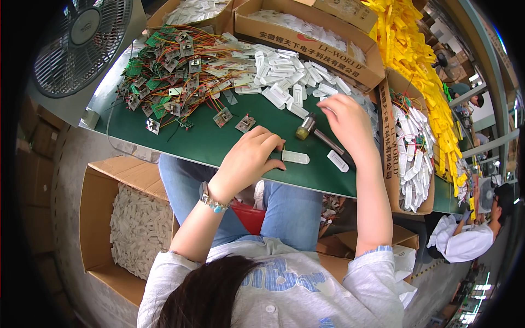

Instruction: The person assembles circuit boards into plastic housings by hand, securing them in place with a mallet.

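Note:
My left hand (247,159) is closed around the near-left end of a small white plastic casing (296,157) at the table's front edge. A bit of wire and something dark show between its thumb and fingers, mostly hidden. Above a hammer (331,143) is my right hand (348,118), its fingers curled in and bunched; whatever they may pinch is hidden. The hammer's yellowish-faced head lies on the green table, and its dark handle runs under my right wrist. Beside the handle rests another white casing (338,161). Two loose circuit boards (245,123) lie beyond my left hand.
A wired circuit-board heap (164,82) covers the table's left; a pile of white casings (284,74) fills the back. Cardboard boxes stand behind (306,41) and right (388,142), near yellow parts (410,49). A fan (82,44) stands left. Another person (465,238) sits far right.

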Available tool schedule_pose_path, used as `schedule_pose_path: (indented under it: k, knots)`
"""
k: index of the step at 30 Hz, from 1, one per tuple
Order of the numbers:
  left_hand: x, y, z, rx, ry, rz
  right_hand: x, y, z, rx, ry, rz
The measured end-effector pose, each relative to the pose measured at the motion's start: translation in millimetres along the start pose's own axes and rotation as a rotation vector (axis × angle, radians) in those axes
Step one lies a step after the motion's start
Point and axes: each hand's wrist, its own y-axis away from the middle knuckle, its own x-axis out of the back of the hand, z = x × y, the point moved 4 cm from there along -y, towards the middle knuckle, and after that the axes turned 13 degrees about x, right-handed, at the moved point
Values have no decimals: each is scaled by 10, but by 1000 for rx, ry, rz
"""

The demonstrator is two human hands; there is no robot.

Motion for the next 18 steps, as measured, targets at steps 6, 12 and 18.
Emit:
schedule_pose_path:
  k: [6, 12, 18]
  knots:
    - [13, -11, 21, -22, 39, 7, -373, -414, -71, -46, -68, -293]
    - [-7, -16, 7, -17, 30, -9, -247, -308, -132, -80, -258, 116]
    - [18, -6, 17, 4, 21, -15, 100, 215, -302, -4, -385, 257]
